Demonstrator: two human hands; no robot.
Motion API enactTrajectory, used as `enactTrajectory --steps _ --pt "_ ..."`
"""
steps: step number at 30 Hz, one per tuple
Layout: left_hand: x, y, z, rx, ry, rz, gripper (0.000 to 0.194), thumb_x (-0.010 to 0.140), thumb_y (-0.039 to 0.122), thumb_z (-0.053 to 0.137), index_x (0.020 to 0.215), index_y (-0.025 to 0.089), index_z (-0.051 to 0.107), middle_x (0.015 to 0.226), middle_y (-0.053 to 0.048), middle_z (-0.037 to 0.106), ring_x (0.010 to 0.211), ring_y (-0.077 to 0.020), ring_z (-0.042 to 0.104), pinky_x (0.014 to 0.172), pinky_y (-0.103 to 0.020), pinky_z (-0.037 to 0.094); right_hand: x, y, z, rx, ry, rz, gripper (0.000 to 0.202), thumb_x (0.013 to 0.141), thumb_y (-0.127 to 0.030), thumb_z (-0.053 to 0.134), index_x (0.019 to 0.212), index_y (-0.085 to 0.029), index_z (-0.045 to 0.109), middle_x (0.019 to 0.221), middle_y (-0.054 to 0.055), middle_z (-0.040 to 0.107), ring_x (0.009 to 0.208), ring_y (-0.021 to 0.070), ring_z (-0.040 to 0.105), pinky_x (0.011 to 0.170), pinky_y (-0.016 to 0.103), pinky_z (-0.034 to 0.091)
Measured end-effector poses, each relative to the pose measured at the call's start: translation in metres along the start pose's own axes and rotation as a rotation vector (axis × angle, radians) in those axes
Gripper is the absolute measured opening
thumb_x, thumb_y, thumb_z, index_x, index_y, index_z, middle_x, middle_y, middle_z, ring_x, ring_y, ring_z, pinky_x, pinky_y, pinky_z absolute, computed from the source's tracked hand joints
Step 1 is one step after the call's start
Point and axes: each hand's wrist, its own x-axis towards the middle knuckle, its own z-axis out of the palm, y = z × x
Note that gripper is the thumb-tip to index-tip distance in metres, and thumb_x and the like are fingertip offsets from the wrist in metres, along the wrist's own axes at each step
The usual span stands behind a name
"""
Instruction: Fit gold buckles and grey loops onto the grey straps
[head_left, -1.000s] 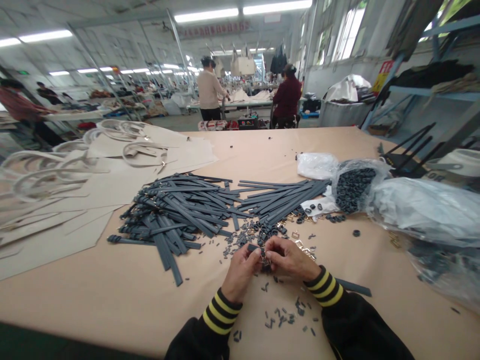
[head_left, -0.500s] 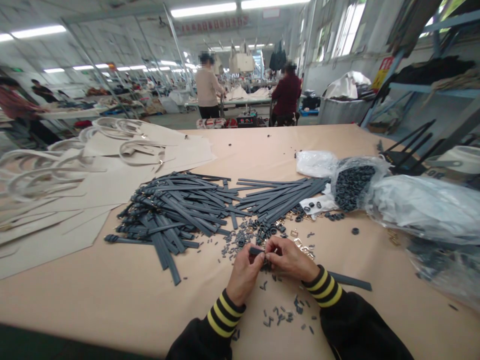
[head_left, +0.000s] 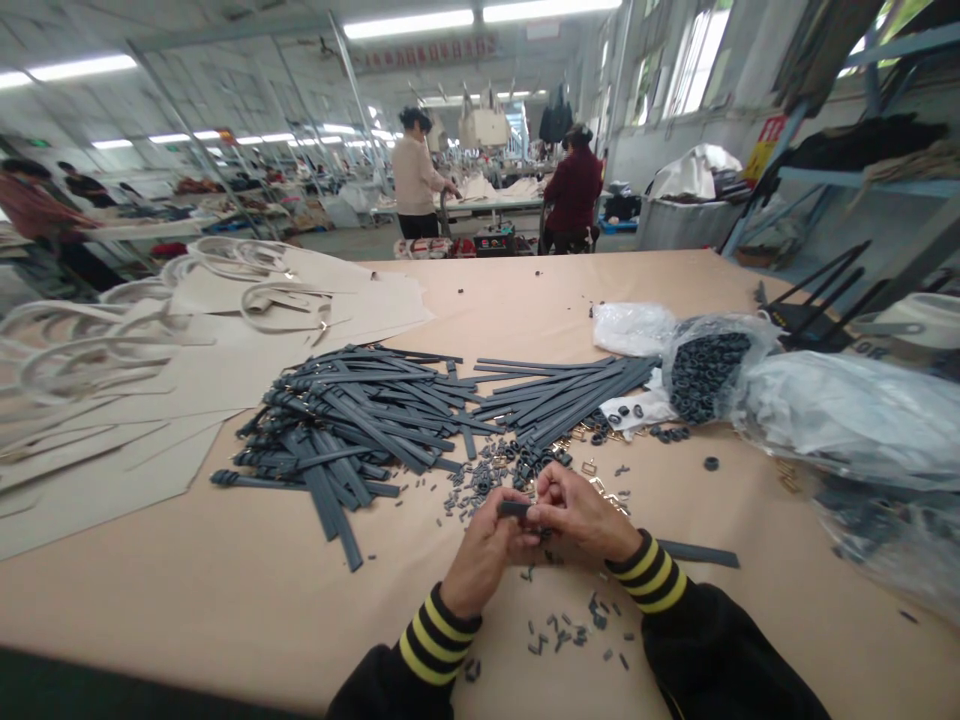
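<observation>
One dark strip [head_left: 513,509] in the left hand [head_left: 484,545], pinched between thumb and fingers, above the near middle of the table [head_left: 300,600]. At the strip's right end, the right hand [head_left: 581,512], thumb and forefinger drawn in close; cannot tell exactly what is pinched there, with the tips partly hidden. On both wrists, black cuffs [head_left: 439,635] with yellow bands. Just right of the right cuff, a long strap [head_left: 701,553] on the table; cannot tell whether joined to the strip, with hand and cuff in front.

Just beyond the hands, a heap of black loops [head_left: 531,462], with small dark bits [head_left: 480,475] scattered to its left and gold buckles [head_left: 611,495] to its right. On the near side, between the cuffs, more bits, loosely strewn. Farther left, a thick pile of straps [head_left: 375,400], crossing one another; farther right, a fan of straps [head_left: 577,390]. Right of the fan, a clear bag [head_left: 709,375] full of loops, touching a larger bag [head_left: 847,420] on its right. Near its far left side, a white packet [head_left: 632,328]. At left, overlapping beige panels [head_left: 225,360]. Past the table's far edge, a person in beige [head_left: 415,180] and another in dark red [head_left: 576,188].
</observation>
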Motion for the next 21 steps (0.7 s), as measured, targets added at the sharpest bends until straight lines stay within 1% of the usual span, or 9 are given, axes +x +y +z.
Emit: enactTrajectory --steps 3,5,10,12,14,16,18,19,21 --pt "0.001 0.003 -0.005 -0.252 -0.065 -0.091 0.019 0.075 0.026 0.057 0.087 0.016 0.045 0.079 0.0 0.052 0.07 -0.0082 0.055 0.062 -0.019 0.047 0.001 0.002 0.0 0.047 -0.055 0.02 0.023 0.072 -0.024 0.06 0.08 -0.019 0.039 0.059 -0.007 0.051 0.047 0.007 0.048 0.043 0.017 0.037" --pt "0.002 0.002 -0.007 -0.346 -0.114 -0.146 0.024 0.072 0.024 0.062 0.088 0.015 0.046 0.075 0.001 0.052 0.063 -0.0055 0.054 0.059 -0.016 0.046 0.0 0.004 -0.001 0.079 -0.093 0.029 0.026 0.07 -0.024 0.062 0.081 -0.019 0.039 0.058 -0.007 0.051 0.047 0.0068 0.048 0.042 0.016 0.037" --pt "0.003 -0.005 -0.015 -0.403 -0.275 -0.243 0.028 0.067 0.026 0.067 0.082 0.013 0.048 0.065 0.001 0.052 0.053 -0.0056 0.051 0.051 -0.017 0.045 -0.002 0.005 0.0 0.157 -0.238 0.091 0.032 0.067 -0.026 0.065 0.083 -0.02 0.037 0.058 -0.008 0.053 0.042 0.007 0.048 0.039 0.016 0.037" --pt "0.003 -0.007 -0.018 -0.396 -0.322 -0.279 0.029 0.065 0.028 0.069 0.078 0.013 0.047 0.063 0.001 0.052 0.052 -0.0064 0.051 0.05 -0.018 0.044 -0.002 0.005 0.0 0.154 -0.244 0.104 0.032 0.067 -0.026 0.065 0.083 -0.02 0.037 0.059 -0.007 0.053 0.043 0.0072 0.048 0.039 0.017 0.038" --pt "0.005 -0.006 -0.02 -0.378 -0.349 -0.302 0.03 0.064 0.031 0.069 0.076 0.014 0.047 0.062 0.001 0.051 0.051 -0.0068 0.05 0.048 -0.018 0.042 -0.002 0.005 0.001 0.115 -0.213 0.093 0.031 0.066 -0.026 0.066 0.081 -0.02 0.039 0.059 -0.007 0.052 0.045 0.0072 0.049 0.041 0.017 0.039" --pt "0.007 -0.004 -0.021 -0.334 -0.332 -0.276 0.031 0.065 0.034 0.068 0.075 0.014 0.046 0.062 0.002 0.051 0.05 -0.0067 0.048 0.048 -0.018 0.041 -0.001 0.004 0.0 0.019 -0.16 0.061 0.027 0.066 -0.027 0.066 0.078 -0.019 0.043 0.059 -0.007 0.051 0.047 0.007 0.048 0.043 0.016 0.037" --pt "0.01 -0.001 -0.021 -0.26 -0.269 -0.209 0.031 0.065 0.036 0.067 0.073 0.014 0.047 0.062 0.003 0.05 0.051 -0.006 0.047 0.049 -0.019 0.04 0.001 0.003 -0.001 -0.102 -0.125 0.027 0.021 0.07 -0.03 0.063 0.072 -0.017 0.046 0.055 -0.006 0.048 0.046 0.0066 0.045 0.042 0.016 0.034" --pt "0.012 0.0 -0.021 -0.22 -0.237 -0.177 0.031 0.065 0.037 0.066 0.072 0.013 0.047 0.064 0.002 0.05 0.052 -0.0059 0.047 0.05 -0.019 0.04 0.001 0.002 -0.002 -0.15 -0.129 0.014 0.02 0.073 -0.032 0.06 0.069 -0.016 0.047 0.052 -0.006 0.047 0.044 0.0064 0.044 0.041 0.016 0.033" --pt "0.015 0.002 -0.02 -0.138 -0.208 -0.134 0.031 0.066 0.039 0.065 0.071 0.012 0.049 0.066 0.002 0.05 0.054 -0.0061 0.047 0.051 -0.019 0.039 0.0 -0.001 -0.004 -0.18 -0.189 0.011 0.024 0.078 -0.035 0.053 0.065 -0.015 0.048 0.048 -0.006 0.045 0.042 0.0059 0.042 0.04 0.016 0.031"
